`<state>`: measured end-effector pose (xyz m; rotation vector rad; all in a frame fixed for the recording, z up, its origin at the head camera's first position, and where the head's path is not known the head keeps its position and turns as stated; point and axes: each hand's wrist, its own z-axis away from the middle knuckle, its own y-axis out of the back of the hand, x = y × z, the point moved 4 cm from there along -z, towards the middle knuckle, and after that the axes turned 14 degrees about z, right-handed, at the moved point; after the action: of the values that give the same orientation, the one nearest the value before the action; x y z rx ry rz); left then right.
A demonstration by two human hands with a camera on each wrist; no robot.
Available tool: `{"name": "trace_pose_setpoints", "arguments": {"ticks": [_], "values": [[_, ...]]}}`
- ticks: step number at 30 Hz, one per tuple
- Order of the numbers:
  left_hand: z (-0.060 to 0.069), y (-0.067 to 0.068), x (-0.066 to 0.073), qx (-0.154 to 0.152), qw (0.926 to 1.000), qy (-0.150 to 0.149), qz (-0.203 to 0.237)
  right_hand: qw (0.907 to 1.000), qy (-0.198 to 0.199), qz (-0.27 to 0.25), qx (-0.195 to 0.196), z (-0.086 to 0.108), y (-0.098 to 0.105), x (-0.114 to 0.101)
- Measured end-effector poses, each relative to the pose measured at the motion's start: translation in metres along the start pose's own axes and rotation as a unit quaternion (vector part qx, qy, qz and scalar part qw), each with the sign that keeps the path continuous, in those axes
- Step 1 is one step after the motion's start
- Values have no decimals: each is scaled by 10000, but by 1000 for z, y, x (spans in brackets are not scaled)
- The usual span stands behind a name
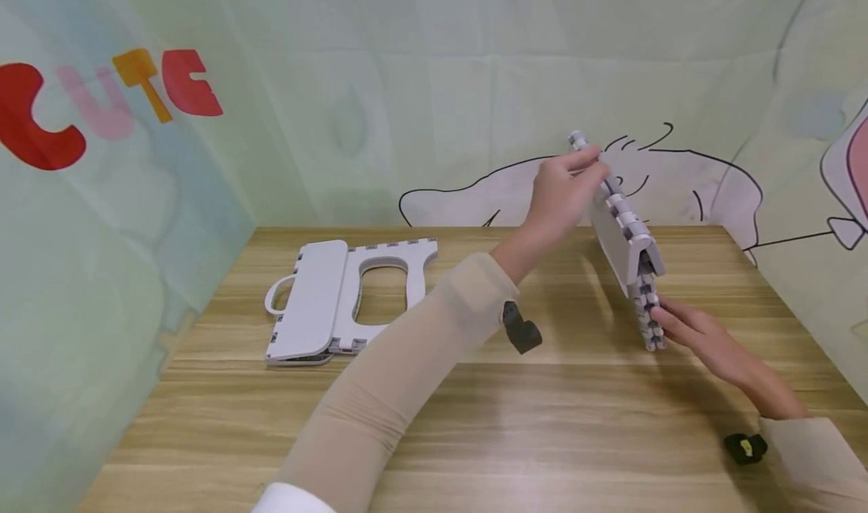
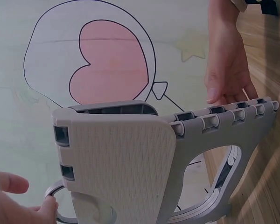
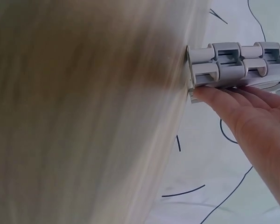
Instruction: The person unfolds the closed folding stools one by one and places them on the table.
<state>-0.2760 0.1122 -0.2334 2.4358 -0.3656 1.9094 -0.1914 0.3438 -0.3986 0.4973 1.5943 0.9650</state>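
A folded white-and-grey folding step stool (image 1: 613, 234) stands tilted on edge at the table's right. Near its upper end, my left hand (image 1: 566, 185) grips it by the loop handle (image 2: 53, 192), seen at the lower left of the left wrist view. My right hand (image 1: 705, 343) is at the lower end, its fairly straight fingers (image 3: 224, 100) touching the leg panel (image 2: 196, 140) beside the hinge knuckles. Whether the lower end rests on the table, I cannot tell. A second white folding stool (image 1: 308, 294) lies flat, folded, at the left, with no hand on it.
Both stools are over a wood-grain table (image 1: 542, 430). A printed cloth (image 1: 434, 106) hangs behind it and along the sides. Black wrist devices show at the left cuff (image 1: 521, 328) and the right cuff (image 1: 746, 447). My left sleeve (image 1: 400, 377) crosses the table's middle.
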Motion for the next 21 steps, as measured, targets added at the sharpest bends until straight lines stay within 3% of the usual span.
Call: {"name": "trace_pose_setpoints", "arguments": {"ticks": [4,21], "values": [[-2,-6,1,23,10000,27,-40,9985,53,-539,-77,-1,1,3],[-9,-29,5,-50,9994,192,-270,9899,389,-1363,-9,-2,4,13]]}}
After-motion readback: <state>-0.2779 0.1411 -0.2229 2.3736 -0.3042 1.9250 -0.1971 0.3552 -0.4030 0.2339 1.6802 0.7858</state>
